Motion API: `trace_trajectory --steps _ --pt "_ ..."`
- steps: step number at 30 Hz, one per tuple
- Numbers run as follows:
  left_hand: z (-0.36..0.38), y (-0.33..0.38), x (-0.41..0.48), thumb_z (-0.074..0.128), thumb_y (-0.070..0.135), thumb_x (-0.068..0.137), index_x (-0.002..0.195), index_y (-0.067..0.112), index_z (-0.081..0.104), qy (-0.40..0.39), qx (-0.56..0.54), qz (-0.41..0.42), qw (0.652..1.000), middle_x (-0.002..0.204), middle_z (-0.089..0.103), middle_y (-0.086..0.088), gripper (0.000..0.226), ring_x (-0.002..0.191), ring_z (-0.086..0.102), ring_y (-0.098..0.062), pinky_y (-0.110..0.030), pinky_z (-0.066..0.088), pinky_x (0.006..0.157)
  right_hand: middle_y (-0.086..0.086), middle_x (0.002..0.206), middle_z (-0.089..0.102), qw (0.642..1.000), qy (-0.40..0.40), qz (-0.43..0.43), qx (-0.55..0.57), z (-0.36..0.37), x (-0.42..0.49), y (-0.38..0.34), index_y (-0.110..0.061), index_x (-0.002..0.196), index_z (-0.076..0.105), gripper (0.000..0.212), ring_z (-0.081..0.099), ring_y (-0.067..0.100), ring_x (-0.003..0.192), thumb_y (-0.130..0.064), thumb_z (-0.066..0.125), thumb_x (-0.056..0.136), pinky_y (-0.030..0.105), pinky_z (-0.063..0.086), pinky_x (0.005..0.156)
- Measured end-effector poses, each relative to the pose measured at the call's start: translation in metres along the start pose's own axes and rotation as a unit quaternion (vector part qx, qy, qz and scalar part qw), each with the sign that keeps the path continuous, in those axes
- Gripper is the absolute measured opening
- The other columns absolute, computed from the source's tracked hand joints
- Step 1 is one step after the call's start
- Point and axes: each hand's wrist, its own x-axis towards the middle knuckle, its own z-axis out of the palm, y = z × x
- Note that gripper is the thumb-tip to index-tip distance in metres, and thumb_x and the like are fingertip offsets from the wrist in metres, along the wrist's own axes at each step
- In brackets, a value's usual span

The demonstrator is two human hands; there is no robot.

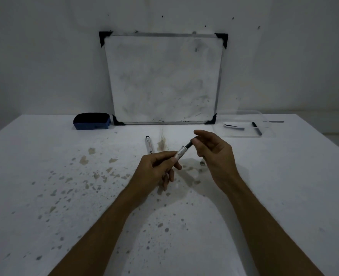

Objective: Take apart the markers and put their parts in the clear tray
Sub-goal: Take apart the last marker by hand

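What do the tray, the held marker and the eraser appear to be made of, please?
Tray: likely clear plastic; the table shows through its walls. Marker: probably plastic, a white labelled barrel with a dark end. Eraser: blue, seemingly plastic body with a dark matte pad, perhaps felt.

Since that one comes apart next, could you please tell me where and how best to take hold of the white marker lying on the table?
Grip the white marker lying on the stained white table around its mid-barrel, coming from above with fingers across its width. It lies flat, dark tip away, with bare table on both sides.
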Motion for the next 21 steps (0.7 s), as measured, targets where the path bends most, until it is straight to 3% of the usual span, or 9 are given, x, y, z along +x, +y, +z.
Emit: trace_trajectory --steps 3,6,9,12,16,18,21 --pt "0.0 0.003 0.001 0.06 0.013 0.102 0.119 0.005 0.075 -0.016 -0.036 -0.021 0.999 0.089 0.076 -0.01 0.024 0.059 0.065 -0.021 -0.028 0.054 0.043 -0.003 0.094 0.082 0.998 0.007 -0.039 -0.046 0.009 -0.004 -0.001 -0.021 0.102 0.082 0.012 0.075 0.01 0.084 -0.022 0.079 0.091 0.019 0.058 0.076" --pt "0.0 0.005 0.001 0.059 0.012 0.103 0.119 0.004 0.074 -0.019 -0.052 -0.027 0.998 0.089 0.075 -0.011 0.024 0.059 0.065 -0.02 -0.029 0.054 0.043 -0.006 0.094 0.077 0.991 0.004 -0.074 -0.114 0.01 -0.005 -0.001 -0.019 0.099 0.082 0.014 0.068 0.003 0.078 -0.023 0.069 0.099 0.017 0.054 0.068" --pt "-0.003 0.003 0.003 0.057 0.01 0.104 0.119 0.006 0.074 -0.008 -0.053 -0.023 0.998 0.089 0.075 -0.009 0.023 0.06 0.064 -0.02 -0.029 0.054 0.044 0.001 0.099 0.074 0.975 0.081 -0.062 -0.198 -0.001 -0.002 -0.005 -0.022 0.097 0.08 0.022 0.06 0.005 0.071 -0.026 0.06 0.104 0.01 0.048 0.062" --pt "-0.005 0.0 0.005 0.056 0.009 0.104 0.12 0.008 0.073 0.01 -0.046 -0.016 0.999 0.089 0.074 -0.008 0.023 0.061 0.062 -0.022 -0.031 0.054 0.046 0.003 0.1 0.07 0.919 0.095 0.001 -0.384 -0.02 -0.002 -0.006 -0.025 0.101 0.075 0.015 0.058 0.009 0.076 -0.038 0.069 0.096 0.017 0.044 0.067" --pt "-0.004 -0.006 0.006 0.059 0.013 0.104 0.118 0.015 0.075 0.015 -0.031 -0.011 0.999 0.088 0.074 -0.005 0.021 0.061 0.062 -0.021 -0.032 0.056 0.047 -0.01 0.09 0.067 0.85 0.031 0.093 -0.518 -0.021 -0.01 -0.007 -0.033 0.103 0.066 0.049 0.065 0.014 0.084 -0.076 0.067 0.079 0.034 0.054 0.079" --pt "-0.002 -0.008 0.005 0.059 0.014 0.104 0.115 0.02 0.076 0.011 -0.022 -0.01 1.0 0.088 0.075 -0.004 0.021 0.06 0.063 -0.019 -0.031 0.056 0.047 -0.015 0.087 0.069 0.838 0.016 0.088 -0.539 -0.017 -0.011 -0.006 -0.035 0.104 0.068 0.046 0.067 0.013 0.087 -0.073 0.07 0.078 0.033 0.053 0.082" --pt "-0.001 -0.008 0.006 0.06 0.015 0.103 0.112 0.026 0.076 0.013 -0.018 -0.011 1.0 0.087 0.076 -0.003 0.021 0.059 0.063 -0.018 -0.031 0.056 0.046 -0.012 0.098 0.078 0.864 0.021 0.051 -0.5 -0.013 -0.012 -0.002 -0.029 0.111 0.077 0.035 0.07 0.011 0.093 -0.052 0.077 0.085 0.028 0.051 0.081"
